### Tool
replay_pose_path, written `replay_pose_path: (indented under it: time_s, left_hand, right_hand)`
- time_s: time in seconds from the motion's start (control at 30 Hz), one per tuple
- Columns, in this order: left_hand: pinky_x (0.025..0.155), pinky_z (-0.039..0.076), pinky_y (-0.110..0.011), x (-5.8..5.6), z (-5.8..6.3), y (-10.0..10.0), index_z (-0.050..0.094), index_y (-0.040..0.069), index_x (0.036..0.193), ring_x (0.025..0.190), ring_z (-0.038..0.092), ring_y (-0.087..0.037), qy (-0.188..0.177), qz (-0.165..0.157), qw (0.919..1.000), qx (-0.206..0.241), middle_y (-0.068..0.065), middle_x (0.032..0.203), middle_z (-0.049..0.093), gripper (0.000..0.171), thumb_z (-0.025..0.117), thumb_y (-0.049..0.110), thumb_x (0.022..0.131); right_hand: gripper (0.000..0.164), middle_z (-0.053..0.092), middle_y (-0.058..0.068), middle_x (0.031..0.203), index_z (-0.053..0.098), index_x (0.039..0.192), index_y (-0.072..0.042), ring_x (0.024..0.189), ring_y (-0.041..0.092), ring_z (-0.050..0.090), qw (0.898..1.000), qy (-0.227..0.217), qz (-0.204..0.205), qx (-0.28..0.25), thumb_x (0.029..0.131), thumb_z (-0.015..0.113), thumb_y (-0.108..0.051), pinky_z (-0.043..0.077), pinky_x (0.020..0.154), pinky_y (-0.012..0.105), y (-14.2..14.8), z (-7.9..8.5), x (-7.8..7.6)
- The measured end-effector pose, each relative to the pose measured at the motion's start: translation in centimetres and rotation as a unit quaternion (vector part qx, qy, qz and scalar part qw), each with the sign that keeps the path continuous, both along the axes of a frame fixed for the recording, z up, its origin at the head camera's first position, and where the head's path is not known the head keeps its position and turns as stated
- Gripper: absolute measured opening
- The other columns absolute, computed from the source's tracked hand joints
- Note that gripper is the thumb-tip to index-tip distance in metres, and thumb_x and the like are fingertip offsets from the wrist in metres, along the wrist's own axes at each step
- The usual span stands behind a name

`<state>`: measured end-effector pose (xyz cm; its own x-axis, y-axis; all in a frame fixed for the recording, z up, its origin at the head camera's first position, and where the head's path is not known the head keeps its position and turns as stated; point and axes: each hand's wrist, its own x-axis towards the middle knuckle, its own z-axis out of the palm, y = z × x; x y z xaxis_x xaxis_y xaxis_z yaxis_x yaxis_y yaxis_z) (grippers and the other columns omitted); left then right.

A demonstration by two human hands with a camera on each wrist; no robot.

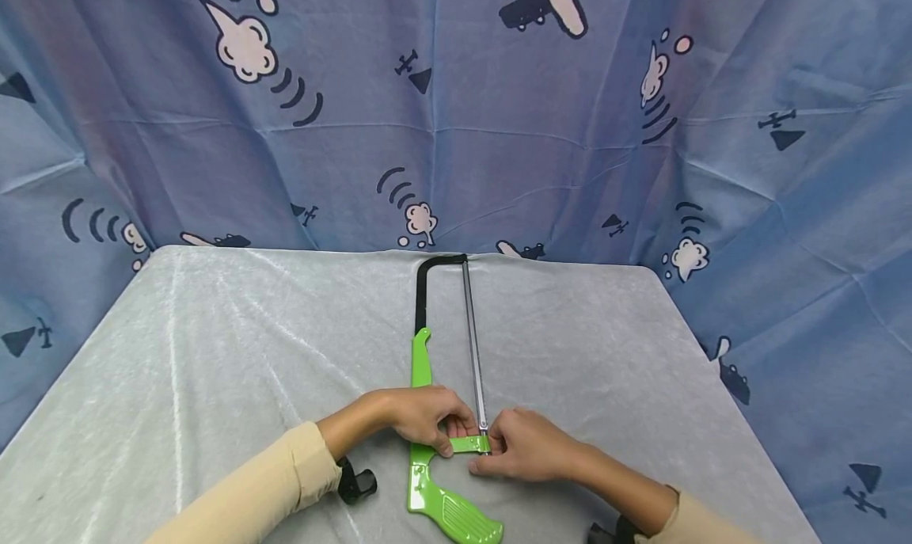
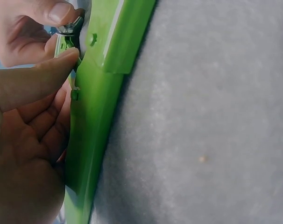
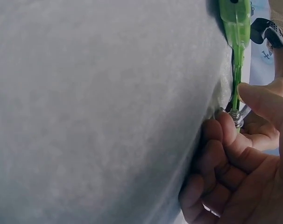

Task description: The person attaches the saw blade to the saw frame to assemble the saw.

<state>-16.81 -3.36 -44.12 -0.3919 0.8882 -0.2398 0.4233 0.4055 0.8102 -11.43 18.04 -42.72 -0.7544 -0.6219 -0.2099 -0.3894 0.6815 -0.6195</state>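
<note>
A hacksaw lies on the table, its green handle (image 1: 463, 516) toward me and its black bow (image 1: 421, 298) pointing away. The silver blade side (image 1: 473, 330) runs along its right. My left hand (image 1: 431, 417) holds the short green cross arm (image 1: 466, 444), thumb on the near side and fingers beyond it. At the end of that arm, my right hand (image 1: 534, 445) has its fingers curled around the small metal wing nut (image 2: 70, 29). In the right wrist view, coiled metal (image 3: 236, 116) shows between the thumb and fingertips. The right fingers partly hide the nut in the head view.
A grey cloth covers the table (image 1: 214, 370). Behind it and at the sides hangs a blue curtain (image 1: 356, 156) printed with planes and clouds. Dark wrist devices (image 1: 356, 482) sit at both cuffs.
</note>
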Motion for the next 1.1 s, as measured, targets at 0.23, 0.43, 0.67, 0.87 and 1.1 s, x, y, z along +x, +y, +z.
replay_pose_path:
  time_s: [0.23, 0.43, 0.67, 0.87, 1.1]
  left_hand:
    - [0.077, 0.048, -0.016, 0.0, 0.0, 0.0, 0.069, 0.006, 0.104, 0.078, 0.055, 0.003, 0.001, 0.002, 1.0000, 0.000, 0.011, 0.083, 0.060, 0.028, 0.077, -0.004, 0.079]
    - [0.077, 0.048, -0.016, 0.0, 0.1, 0.1, 0.069, 0.005, 0.104, 0.077, 0.055, 0.003, -0.008, 0.006, 0.9999, -0.003, 0.010, 0.082, 0.060, 0.029, 0.077, -0.005, 0.079]
    - [0.077, 0.048, -0.016, 0.0, 0.3, 0.0, 0.069, 0.005, 0.104, 0.077, 0.055, 0.002, -0.008, 0.008, 0.9999, -0.008, 0.010, 0.082, 0.059, 0.028, 0.078, -0.004, 0.079]
    - [0.077, 0.049, -0.016, 0.0, 0.3, 0.0, 0.068, 0.003, 0.104, 0.077, 0.055, 0.002, -0.006, 0.004, 1.0000, -0.004, 0.008, 0.084, 0.060, 0.028, 0.078, -0.004, 0.079]
    - [0.077, 0.049, -0.016, 0.0, 0.3, 0.1, 0.068, 0.004, 0.104, 0.078, 0.055, 0.002, -0.006, 0.005, 1.0000, -0.004, 0.009, 0.084, 0.060, 0.029, 0.078, -0.005, 0.078]
  right_hand:
    - [0.041, 0.042, -0.020, 0.048, 0.055, 0.054, -0.018, 0.043, -0.004, 0.037, 1.000, -0.013, 0.018, -0.016, 0.082, 0.078, -0.038, 0.032, 0.042, 0.017, 0.3, 0.5, -0.2]
    - [0.037, 0.045, -0.018, 0.051, 0.057, 0.057, -0.017, 0.045, -0.004, 0.039, 0.999, -0.030, 0.028, -0.026, 0.082, 0.079, -0.032, 0.033, 0.043, 0.017, 0.6, 0.8, -0.3]
    - [0.031, 0.046, -0.015, 0.054, 0.056, 0.062, -0.018, 0.048, -0.002, 0.041, 0.999, -0.037, 0.026, -0.018, 0.080, 0.081, -0.024, 0.033, 0.046, 0.017, 1.0, 0.9, -0.4]
    - [0.030, 0.045, -0.018, 0.053, 0.057, 0.060, -0.018, 0.048, -0.004, 0.041, 0.999, -0.023, 0.039, -0.014, 0.080, 0.080, -0.017, 0.034, 0.045, 0.016, 0.9, 1.1, -0.2]
    - [0.030, 0.045, -0.020, 0.051, 0.059, 0.057, -0.018, 0.046, -0.004, 0.041, 0.999, -0.017, 0.034, -0.002, 0.078, 0.080, -0.017, 0.034, 0.044, 0.016, 0.5, 0.9, 0.0]
